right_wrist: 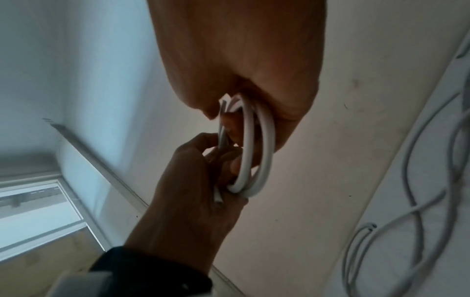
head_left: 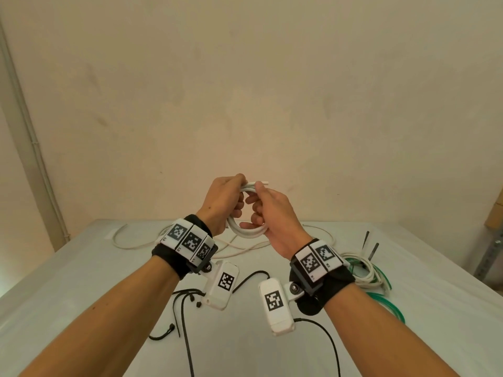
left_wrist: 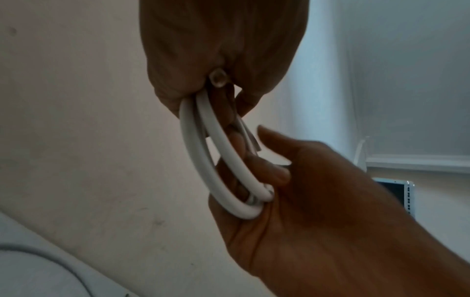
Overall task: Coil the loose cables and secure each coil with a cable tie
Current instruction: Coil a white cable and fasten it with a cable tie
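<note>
A small coil of thick white cable [head_left: 248, 233] is held up in the air above the table, in front of the wall. My left hand [head_left: 227, 195] grips the coil's top left, where the two cut ends [head_left: 260, 183] stick out. My right hand [head_left: 272, 209] holds the right side, its fingers curled through the loop. In the left wrist view the coil [left_wrist: 194, 160] hangs from my left hand [left_wrist: 221, 50] into the right hand [left_wrist: 305, 201]. The right wrist view shows the coil [right_wrist: 267, 140] between my right hand [right_wrist: 241, 50] and left hand [right_wrist: 190, 191]. Several black cable ties [head_left: 185, 303] lie on the table.
The white table [head_left: 81, 281] carries a loose white cable [head_left: 130, 244] at the back left. At the right lie a white cable bundle [head_left: 364, 270] and green cable loops [head_left: 392, 306]. More black ties [head_left: 326, 341] lie near the front. A plain wall stands close behind.
</note>
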Motion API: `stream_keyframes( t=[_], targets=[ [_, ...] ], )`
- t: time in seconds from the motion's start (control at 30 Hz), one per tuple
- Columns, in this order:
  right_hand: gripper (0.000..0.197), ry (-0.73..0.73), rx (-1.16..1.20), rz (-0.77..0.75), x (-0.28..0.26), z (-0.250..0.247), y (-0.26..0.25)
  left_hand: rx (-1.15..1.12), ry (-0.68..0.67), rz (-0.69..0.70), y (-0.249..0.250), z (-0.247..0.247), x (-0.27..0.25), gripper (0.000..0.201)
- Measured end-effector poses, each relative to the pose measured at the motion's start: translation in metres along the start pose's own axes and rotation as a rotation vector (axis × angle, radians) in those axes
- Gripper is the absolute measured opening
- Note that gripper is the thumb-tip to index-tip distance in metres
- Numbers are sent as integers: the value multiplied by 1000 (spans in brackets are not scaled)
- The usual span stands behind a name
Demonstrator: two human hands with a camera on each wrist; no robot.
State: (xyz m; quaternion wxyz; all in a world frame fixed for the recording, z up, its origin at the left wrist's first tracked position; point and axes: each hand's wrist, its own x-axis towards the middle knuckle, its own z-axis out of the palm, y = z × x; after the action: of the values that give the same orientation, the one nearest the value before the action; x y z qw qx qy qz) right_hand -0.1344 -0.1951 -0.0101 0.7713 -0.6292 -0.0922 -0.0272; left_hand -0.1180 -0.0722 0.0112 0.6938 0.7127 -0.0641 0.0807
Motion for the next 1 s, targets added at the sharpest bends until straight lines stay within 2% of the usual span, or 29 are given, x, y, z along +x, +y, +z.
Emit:
stream_keyframes(
  t=[0.1, 0.23, 0.33, 0.43, 0.57, 0.63, 0.73, 0.9, 1.0],
  targets=[
    [53, 33, -99, 57, 4, 1, -4, 103, -30, 25, -2, -2, 0, 29],
    [30, 95, -376, -150, 6, -3, 3, 122, -45, -35, -4, -3, 0, 32],
    [27, 124, -456, -244, 4, -5, 6, 77, -49, -97, -5, -3, 0, 31],
    [26, 205, -394, -233, 8, -4, 11, -60, -71, -134, -6, -1, 0, 32],
    [24, 298, -150, -148, 16, -2, 12, -232, -78, -130, -8, 3, -2, 36],
    [23, 279, -128, -144, 16, -2, 10, -242, -51, -118, -10, 4, -2, 37],
    [20, 235, -242, -181, 11, -3, 9, -151, -23, -76, -12, 4, 0, 42],
    [12, 150, -293, -106, 7, -12, 7, 54, -88, -3, -15, 1, 1, 50],
    [28, 60, -449, -37, 5, -13, 3, 137, -105, -16, -15, 1, 0, 49]
  ],
)
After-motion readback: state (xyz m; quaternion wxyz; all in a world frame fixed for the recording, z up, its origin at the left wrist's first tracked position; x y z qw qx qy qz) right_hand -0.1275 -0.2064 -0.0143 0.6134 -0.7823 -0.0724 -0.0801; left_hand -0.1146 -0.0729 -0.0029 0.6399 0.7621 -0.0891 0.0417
